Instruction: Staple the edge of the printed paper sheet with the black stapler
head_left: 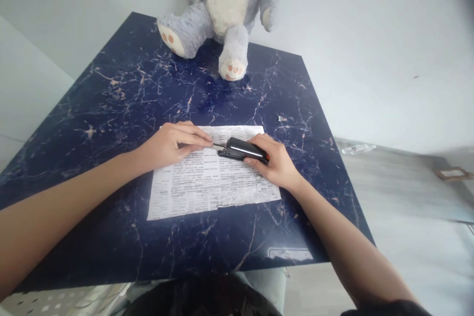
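A black stapler (242,149) lies above the printed sheets, tilted slightly, with its nose toward the left. My right hand (274,160) is wrapped round its rear end, thumb on the near side. From the stapler's left end sticks out a thin metal slide (218,146). My left hand (181,142) pinches the outer end of this slide between thumb and fingers; its very tip is hidden. Under both hands are the white printed sheets (192,192), covered in dense small text, with a step along their near edge.
A grey plush toy (233,0) sits at the far side of the dark blue marbled table (122,108). A small silvery piece (281,118) lies right of the sheets. A pale rectangular label (290,253) is at the near edge. Clear plastic (358,149) lies beyond the table's right side.
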Tool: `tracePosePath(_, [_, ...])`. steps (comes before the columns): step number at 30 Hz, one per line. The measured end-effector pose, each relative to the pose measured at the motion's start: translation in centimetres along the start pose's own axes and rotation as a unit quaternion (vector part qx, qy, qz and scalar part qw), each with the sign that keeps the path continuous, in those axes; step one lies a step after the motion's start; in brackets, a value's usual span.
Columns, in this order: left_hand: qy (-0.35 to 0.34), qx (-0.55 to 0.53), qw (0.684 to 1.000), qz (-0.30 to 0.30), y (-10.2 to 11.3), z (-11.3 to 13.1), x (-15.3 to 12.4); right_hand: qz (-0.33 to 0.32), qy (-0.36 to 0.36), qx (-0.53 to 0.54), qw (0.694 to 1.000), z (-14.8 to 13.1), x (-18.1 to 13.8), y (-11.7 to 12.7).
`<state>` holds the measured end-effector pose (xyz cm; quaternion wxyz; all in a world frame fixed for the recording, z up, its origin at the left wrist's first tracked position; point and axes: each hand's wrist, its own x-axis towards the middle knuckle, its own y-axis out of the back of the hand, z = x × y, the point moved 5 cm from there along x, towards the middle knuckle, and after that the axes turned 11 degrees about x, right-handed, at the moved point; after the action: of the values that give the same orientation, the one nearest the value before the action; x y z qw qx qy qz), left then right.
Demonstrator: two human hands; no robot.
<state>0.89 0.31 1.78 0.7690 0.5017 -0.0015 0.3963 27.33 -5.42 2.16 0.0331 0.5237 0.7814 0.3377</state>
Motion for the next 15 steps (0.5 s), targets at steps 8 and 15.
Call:
tracePosePath(8, [-0.004,0.018,0.999,0.030,-0.4,1.2,0.1,-0.037,0.042,0.060,0.997,-1.5,0.0,-1.1])
tracePosePath(15, [-0.070,0.025,0.997,-0.008,-0.7,2.4,0.5,-0.081,0.084,0.082,0.990,-2.5,0.5,-3.5])
